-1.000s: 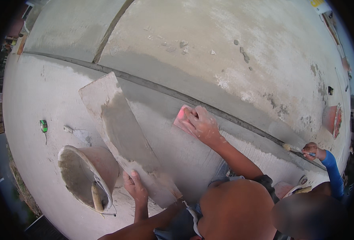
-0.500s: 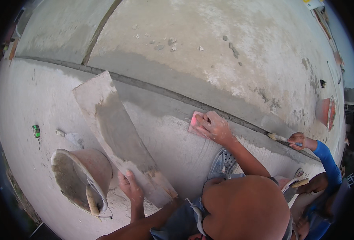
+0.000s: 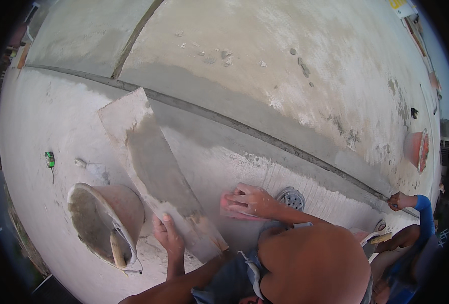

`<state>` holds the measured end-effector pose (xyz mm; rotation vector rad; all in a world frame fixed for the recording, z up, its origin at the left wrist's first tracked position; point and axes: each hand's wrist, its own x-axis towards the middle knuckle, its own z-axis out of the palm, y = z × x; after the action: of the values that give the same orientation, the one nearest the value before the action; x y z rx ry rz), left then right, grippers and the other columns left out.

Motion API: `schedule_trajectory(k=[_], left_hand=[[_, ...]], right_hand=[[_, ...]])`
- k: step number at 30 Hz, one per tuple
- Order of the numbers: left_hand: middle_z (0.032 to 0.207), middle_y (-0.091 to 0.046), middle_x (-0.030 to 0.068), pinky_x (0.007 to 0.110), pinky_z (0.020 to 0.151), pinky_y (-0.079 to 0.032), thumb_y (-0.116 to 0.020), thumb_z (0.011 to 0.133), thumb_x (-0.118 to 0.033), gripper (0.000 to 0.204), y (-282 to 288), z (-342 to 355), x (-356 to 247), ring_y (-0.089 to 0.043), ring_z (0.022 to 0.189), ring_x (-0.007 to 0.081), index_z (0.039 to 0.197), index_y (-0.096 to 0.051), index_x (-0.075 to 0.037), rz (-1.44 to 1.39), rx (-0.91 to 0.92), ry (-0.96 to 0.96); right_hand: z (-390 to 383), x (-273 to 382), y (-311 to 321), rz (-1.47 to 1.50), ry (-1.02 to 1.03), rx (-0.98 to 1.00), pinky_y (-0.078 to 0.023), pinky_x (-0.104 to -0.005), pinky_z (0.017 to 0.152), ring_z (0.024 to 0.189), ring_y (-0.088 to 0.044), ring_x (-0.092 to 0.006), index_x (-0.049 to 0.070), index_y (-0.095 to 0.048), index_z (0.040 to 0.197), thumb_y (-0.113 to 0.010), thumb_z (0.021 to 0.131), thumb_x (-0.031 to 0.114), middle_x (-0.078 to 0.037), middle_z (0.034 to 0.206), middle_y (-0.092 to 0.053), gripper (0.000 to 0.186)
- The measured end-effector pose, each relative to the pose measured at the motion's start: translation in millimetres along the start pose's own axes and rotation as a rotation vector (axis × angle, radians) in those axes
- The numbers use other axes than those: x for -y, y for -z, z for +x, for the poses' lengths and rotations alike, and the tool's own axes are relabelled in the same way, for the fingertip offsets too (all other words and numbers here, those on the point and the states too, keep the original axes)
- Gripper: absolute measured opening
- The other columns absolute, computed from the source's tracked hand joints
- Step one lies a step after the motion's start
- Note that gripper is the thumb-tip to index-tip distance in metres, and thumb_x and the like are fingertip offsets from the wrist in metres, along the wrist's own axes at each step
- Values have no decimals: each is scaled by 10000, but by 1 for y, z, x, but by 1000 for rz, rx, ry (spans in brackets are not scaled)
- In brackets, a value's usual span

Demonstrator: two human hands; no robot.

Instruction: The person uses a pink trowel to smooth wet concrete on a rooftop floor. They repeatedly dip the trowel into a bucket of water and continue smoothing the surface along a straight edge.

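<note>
My left hand (image 3: 169, 235) grips the near left edge of a long pale board (image 3: 117, 119), its thumb on top. Wet grey mortar (image 3: 153, 157) is smeared along the board's middle. My right hand (image 3: 252, 200) is closed on a flat pink block (image 3: 229, 205), low over the pale ground and right of the board. The block is slightly blurred, and I cannot tell whether it touches the ground. Behind that hand is a grey perforated shoe (image 3: 291, 198). A dirty bucket (image 3: 128, 202) lies tipped on its side left of my left hand, with a wooden handle (image 3: 117, 249) in its mouth.
A narrow groove (image 3: 245, 129) crosses the concrete, with damp grey bands along it. At right a co-worker's hand (image 3: 402, 201) in a blue sleeve is at the groove. A green tape measure (image 3: 50, 159) and a trowel (image 3: 95, 169) lie at left, a reddish bucket (image 3: 416, 149) far right.
My right hand has drawn the pink block back from beside the groove, toward me and left. My left hand still holds the board. The co-worker's hand has moved right along the groove.
</note>
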<state>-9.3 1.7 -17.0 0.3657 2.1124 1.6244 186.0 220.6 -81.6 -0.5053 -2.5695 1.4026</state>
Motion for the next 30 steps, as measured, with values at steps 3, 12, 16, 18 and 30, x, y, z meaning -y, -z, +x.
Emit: schedule_trajectory(k=[3,12,16,18,30], left_hand=[[1202,-663,114,317,976,-465,-512,1112,-270,390,3,-1,-2,-596,1085,151,1338,-555,45,2,-19,11],[1283,-639,118,306,1016,-444,-525,1114,-318,460,29,-7,28,-581,1137,142,1393,-538,47,24,-67,90],[1269,-640,106,286,967,-459,-538,1111,-315,450,12,-6,2,-579,1090,123,1374,-555,49,34,-28,96],[1251,-647,100,273,945,-467,-537,1112,-309,444,6,-2,5,-586,1068,116,1373,-554,49,12,-19,80],[1114,-685,67,230,826,-489,-532,1113,-269,369,5,-8,-6,-600,936,69,1325,-577,29,-12,-71,125]], right_hand=[[3,14,13,556,-226,-37,-575,-368,855,946,-688,-243,38,-709,1271,-688,1011,348,-88,1047,-687,405],[46,11,127,1380,-532,-353,-571,-367,902,1023,-696,-253,-17,-567,1409,-639,959,608,-139,1219,-683,774],[56,-1,140,438,-520,-101,-514,-356,937,1033,-663,-250,-4,-560,1422,-708,959,454,-126,1132,-682,668],[80,6,151,134,-500,-41,-505,-367,944,1045,-658,-255,20,-550,1441,-700,977,354,-157,1114,-683,591],[158,3,83,-591,-178,-175,-542,-484,875,1071,-655,-367,146,-600,1378,-670,983,189,-137,1150,-670,404]])
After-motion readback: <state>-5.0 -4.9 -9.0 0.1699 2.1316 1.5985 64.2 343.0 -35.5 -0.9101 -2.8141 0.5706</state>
